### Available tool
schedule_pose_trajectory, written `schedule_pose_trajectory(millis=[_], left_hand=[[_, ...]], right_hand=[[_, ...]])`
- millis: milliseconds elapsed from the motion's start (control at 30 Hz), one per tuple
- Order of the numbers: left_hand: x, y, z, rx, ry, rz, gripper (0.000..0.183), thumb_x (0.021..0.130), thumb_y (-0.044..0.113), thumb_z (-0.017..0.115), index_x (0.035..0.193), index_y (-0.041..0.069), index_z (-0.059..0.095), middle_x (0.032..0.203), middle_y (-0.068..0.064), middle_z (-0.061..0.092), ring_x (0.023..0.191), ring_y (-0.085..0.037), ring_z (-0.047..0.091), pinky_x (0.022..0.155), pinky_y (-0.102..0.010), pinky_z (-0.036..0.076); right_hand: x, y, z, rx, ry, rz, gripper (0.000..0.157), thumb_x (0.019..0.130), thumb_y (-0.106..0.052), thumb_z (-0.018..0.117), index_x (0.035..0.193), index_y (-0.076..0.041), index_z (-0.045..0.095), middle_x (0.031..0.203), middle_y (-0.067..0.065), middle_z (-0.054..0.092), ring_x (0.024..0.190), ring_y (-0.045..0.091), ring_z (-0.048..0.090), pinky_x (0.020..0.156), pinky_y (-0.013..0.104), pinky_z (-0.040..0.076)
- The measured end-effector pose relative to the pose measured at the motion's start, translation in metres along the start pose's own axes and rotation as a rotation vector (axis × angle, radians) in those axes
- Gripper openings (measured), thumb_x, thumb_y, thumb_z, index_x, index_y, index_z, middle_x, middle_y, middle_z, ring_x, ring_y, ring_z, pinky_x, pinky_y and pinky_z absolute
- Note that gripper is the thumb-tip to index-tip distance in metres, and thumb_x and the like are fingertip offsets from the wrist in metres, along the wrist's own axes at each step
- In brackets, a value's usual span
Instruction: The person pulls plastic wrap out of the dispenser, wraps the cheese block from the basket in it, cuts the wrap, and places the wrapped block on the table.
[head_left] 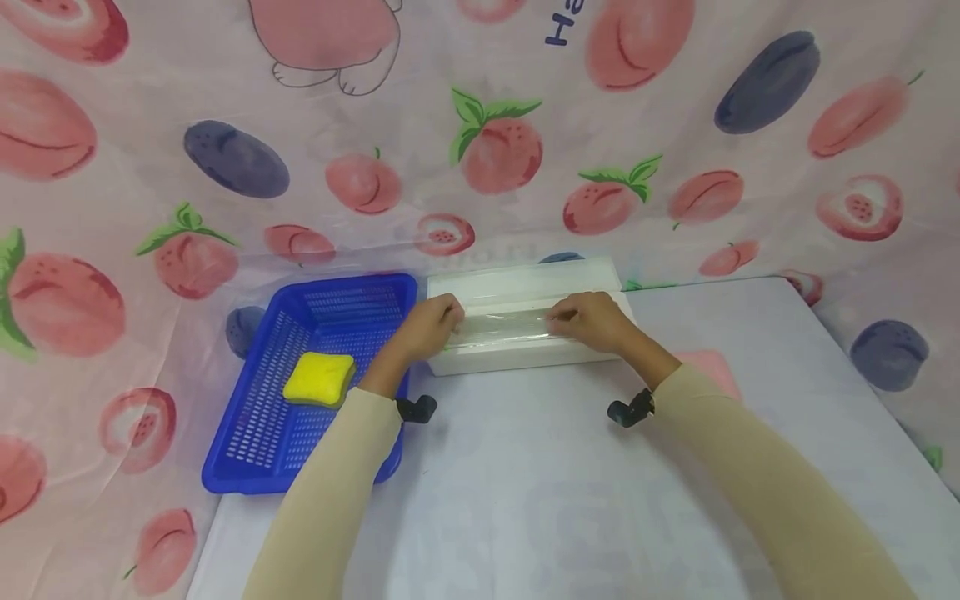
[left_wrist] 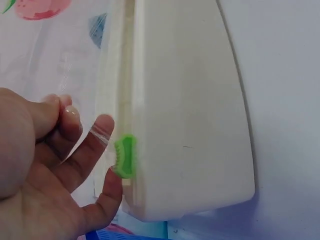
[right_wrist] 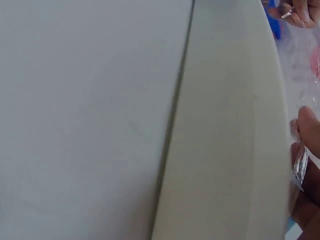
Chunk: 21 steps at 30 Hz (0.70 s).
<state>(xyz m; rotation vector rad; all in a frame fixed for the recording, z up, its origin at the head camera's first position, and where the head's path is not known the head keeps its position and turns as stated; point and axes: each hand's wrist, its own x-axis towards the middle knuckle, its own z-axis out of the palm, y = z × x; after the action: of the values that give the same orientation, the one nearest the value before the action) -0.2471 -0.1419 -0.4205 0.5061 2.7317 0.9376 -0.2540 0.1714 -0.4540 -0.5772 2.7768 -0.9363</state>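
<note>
Left hand (head_left: 432, 325): thumb and fingertips pinching clear cling film (head_left: 506, 325)
Right hand (head_left: 596, 321): fingers curled, pinching the film farther right
Cling film: stretched between both hands, over the white dispenser (head_left: 517, 358)
Blue basket (head_left: 247, 482): beside the dispenser, yellow sponge (head_left: 318, 379) inside

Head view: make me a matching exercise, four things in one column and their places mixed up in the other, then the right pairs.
Things
1. Yellow sponge
2. Blue basket
3. Clear film
4. Pink item

Places
A. Stretched between the left hand and the right hand
B. Partly hidden by the right sleeve
C. Inside the container with perforated sides
D. At the left end of the white box

Pairs: 1-C, 2-D, 3-A, 4-B
</note>
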Motion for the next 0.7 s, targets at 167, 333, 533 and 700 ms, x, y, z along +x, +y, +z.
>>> schedule_pose_trajectory(millis=[167, 333, 533, 700], left_hand=[[-0.001, 0.000, 0.002, -0.046, 0.006, 0.009, 0.025, 0.112, 0.024, 0.038, 0.108, 0.007, 0.056, 0.099, -0.013, 0.064, 0.093, -0.027, 0.061, 0.082, -0.040, 0.051], [0.003, -0.001, 0.007, 0.029, -0.069, 0.079, 0.026, 0.110, 0.025, 0.045, 0.114, 0.004, 0.060, 0.094, -0.010, 0.061, 0.088, -0.022, 0.058, 0.083, -0.038, 0.050], [0.006, 0.001, 0.005, 0.186, -0.061, 0.152, 0.016, 0.100, 0.014, 0.065, 0.091, 0.002, 0.071, 0.080, -0.005, 0.056, 0.077, -0.018, 0.050, 0.073, -0.034, 0.046], [0.004, -0.003, 0.000, 0.111, 0.062, 0.125, 0.015, 0.102, 0.011, 0.062, 0.100, 0.002, 0.074, 0.087, -0.008, 0.069, 0.079, -0.019, 0.065, 0.076, -0.033, 0.055]], right_hand=[[-0.002, -0.007, -0.001, -0.014, 0.023, -0.041, 0.012, 0.103, -0.023, 0.061, 0.108, -0.014, 0.066, 0.099, 0.005, 0.074, 0.089, 0.022, 0.061, 0.083, 0.039, 0.051], [-0.006, -0.002, 0.001, 0.022, 0.065, -0.042, 0.012, 0.108, -0.026, 0.052, 0.108, -0.016, 0.058, 0.096, 0.002, 0.074, 0.081, 0.019, 0.059, 0.075, 0.035, 0.048], [-0.008, 0.006, 0.003, 0.096, 0.115, -0.066, 0.013, 0.106, -0.027, 0.056, 0.107, -0.015, 0.060, 0.095, 0.005, 0.070, 0.084, 0.020, 0.059, 0.078, 0.036, 0.049], [-0.007, 0.008, 0.001, 0.139, 0.097, -0.049, 0.010, 0.102, -0.021, 0.063, 0.109, -0.014, 0.064, 0.103, 0.007, 0.070, 0.100, 0.023, 0.063, 0.094, 0.043, 0.052]])
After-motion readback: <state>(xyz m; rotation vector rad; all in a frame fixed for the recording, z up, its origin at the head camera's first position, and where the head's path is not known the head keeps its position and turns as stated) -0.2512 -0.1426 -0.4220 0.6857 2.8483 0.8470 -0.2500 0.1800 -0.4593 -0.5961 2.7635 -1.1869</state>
